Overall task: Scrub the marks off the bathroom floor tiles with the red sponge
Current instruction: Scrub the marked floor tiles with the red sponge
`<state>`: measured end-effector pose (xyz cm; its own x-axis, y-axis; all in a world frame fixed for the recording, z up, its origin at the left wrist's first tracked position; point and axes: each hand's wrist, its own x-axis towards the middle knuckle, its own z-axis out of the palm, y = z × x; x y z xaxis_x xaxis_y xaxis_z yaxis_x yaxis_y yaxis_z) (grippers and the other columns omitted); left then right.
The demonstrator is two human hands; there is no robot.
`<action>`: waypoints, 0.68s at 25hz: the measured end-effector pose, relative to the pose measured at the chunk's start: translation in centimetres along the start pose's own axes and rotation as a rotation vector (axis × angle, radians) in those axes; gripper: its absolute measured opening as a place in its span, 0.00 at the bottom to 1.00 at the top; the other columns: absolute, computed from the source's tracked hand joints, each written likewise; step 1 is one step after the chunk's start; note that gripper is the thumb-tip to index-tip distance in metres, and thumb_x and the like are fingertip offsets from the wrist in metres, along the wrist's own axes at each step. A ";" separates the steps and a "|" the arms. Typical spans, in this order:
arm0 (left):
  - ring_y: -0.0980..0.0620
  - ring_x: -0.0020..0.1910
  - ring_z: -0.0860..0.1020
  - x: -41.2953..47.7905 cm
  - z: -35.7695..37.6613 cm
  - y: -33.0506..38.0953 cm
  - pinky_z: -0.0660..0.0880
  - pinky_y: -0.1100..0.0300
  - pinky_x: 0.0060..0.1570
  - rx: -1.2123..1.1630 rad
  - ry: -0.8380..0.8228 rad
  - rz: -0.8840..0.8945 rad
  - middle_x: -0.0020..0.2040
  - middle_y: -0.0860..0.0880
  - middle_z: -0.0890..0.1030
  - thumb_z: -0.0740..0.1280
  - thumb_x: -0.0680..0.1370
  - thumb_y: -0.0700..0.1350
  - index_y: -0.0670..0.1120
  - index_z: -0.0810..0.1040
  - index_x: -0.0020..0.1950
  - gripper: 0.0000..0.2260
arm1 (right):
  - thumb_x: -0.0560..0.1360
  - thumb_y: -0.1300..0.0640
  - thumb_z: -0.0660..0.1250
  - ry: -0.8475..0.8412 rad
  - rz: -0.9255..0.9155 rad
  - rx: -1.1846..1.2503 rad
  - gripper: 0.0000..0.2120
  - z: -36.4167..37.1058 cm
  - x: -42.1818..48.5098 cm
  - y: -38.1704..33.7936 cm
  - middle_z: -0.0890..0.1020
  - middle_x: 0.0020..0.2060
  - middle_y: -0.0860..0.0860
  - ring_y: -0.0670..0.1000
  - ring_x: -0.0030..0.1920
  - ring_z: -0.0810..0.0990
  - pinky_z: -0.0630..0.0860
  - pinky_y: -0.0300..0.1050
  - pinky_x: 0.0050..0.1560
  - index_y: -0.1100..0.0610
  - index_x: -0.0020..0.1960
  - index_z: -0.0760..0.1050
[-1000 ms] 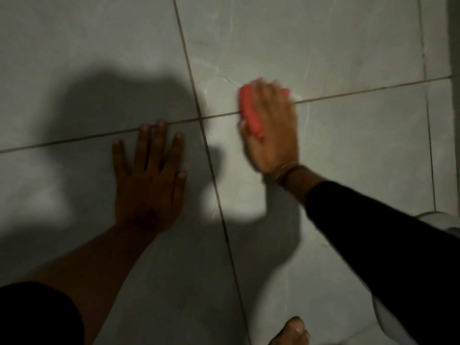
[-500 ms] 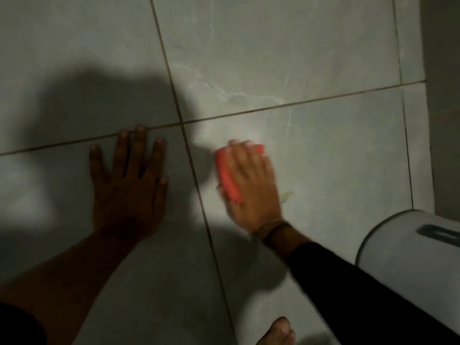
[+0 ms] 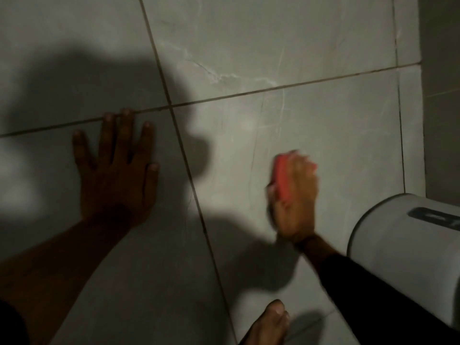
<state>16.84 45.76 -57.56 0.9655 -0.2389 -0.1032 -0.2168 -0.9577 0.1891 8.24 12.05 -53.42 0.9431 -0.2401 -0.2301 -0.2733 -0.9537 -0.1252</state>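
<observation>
My right hand [image 3: 296, 197] presses the red sponge [image 3: 281, 176] flat on a grey floor tile [image 3: 336, 135], right of the grout cross. Only the sponge's left edge shows from under my fingers, and the hand is motion-blurred. My left hand [image 3: 117, 170] lies flat with fingers spread on the neighbouring tile to the left, its fingertips at the horizontal grout line [image 3: 249, 93]. Faint pale streaks mark the tile above the sponge.
A white round bin or container [image 3: 403, 245] stands at the right edge, close to my right forearm. A bare foot [image 3: 271, 322] rests at the bottom centre. A dark wall [image 3: 440, 95] runs along the right. My shadow covers the left tiles.
My right hand has dragged the sponge from the horizontal grout line down toward me and to the right. The left hand has stayed planted on the floor. The view shifted, bringing the white bin into sight.
</observation>
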 end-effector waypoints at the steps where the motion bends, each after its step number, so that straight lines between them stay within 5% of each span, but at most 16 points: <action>1: 0.38 0.89 0.48 0.1 0.0 0.2 0.44 0.26 0.82 -0.005 0.012 0.001 0.90 0.45 0.47 0.50 0.85 0.57 0.53 0.50 0.90 0.33 | 0.83 0.46 0.56 0.113 0.313 0.101 0.36 -1.3 2.6 2.0 0.58 0.87 0.62 0.65 0.88 0.54 0.50 0.66 0.88 0.62 0.86 0.58; 3: 0.38 0.89 0.49 0.3 0.0 0.2 0.45 0.26 0.82 -0.007 0.019 -0.005 0.90 0.44 0.48 0.50 0.84 0.57 0.53 0.50 0.89 0.33 | 0.81 0.43 0.54 0.268 0.620 0.168 0.39 -1.0 4.5 0.5 0.56 0.88 0.58 0.61 0.89 0.51 0.47 0.62 0.88 0.60 0.87 0.54; 4: 0.38 0.89 0.49 0.2 0.0 0.0 0.45 0.26 0.82 -0.007 0.014 -0.004 0.90 0.44 0.48 0.50 0.84 0.57 0.53 0.50 0.89 0.33 | 0.82 0.43 0.55 0.289 0.605 0.130 0.38 0.3 3.3 -2.4 0.57 0.88 0.58 0.62 0.88 0.53 0.49 0.63 0.88 0.59 0.87 0.55; 8: 0.38 0.89 0.49 0.3 -0.5 -0.2 0.46 0.25 0.81 -0.002 -0.003 -0.001 0.90 0.44 0.48 0.50 0.85 0.57 0.52 0.51 0.89 0.32 | 0.86 0.48 0.57 0.006 -0.244 -0.024 0.30 5.5 -12.2 -11.6 0.62 0.85 0.58 0.64 0.85 0.60 0.48 0.65 0.87 0.56 0.86 0.61; 11: 0.37 0.89 0.51 0.2 -0.6 -0.2 0.45 0.27 0.82 0.015 0.011 -0.006 0.90 0.43 0.50 0.51 0.85 0.56 0.52 0.52 0.89 0.32 | 0.86 0.50 0.60 -0.131 -0.594 -0.053 0.22 4.3 -10.7 -5.7 0.74 0.76 0.58 0.65 0.75 0.72 0.63 0.66 0.81 0.54 0.78 0.73; 14: 0.37 0.89 0.52 0.1 -0.5 0.0 0.45 0.28 0.82 0.032 0.015 -0.007 0.90 0.42 0.51 0.52 0.84 0.56 0.51 0.53 0.89 0.32 | 0.84 0.46 0.57 0.035 -0.086 -0.012 0.31 1.0 0.7 -0.7 0.66 0.84 0.61 0.66 0.85 0.61 0.56 0.69 0.85 0.59 0.84 0.66; 17: 0.37 0.89 0.53 0.0 -0.6 0.3 0.47 0.26 0.82 0.043 0.017 -0.026 0.90 0.42 0.52 0.52 0.85 0.56 0.52 0.53 0.89 0.32 | 0.81 0.39 0.54 0.276 0.280 0.150 0.38 -1.2 12.9 -5.9 0.62 0.87 0.56 0.62 0.88 0.56 0.54 0.67 0.86 0.57 0.87 0.58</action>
<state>16.89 45.57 -56.89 0.9730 -0.2118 -0.0912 -0.1975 -0.9696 0.1441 22.24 14.36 -54.44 0.8384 -0.5449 -0.0105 -0.5314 -0.8130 -0.2381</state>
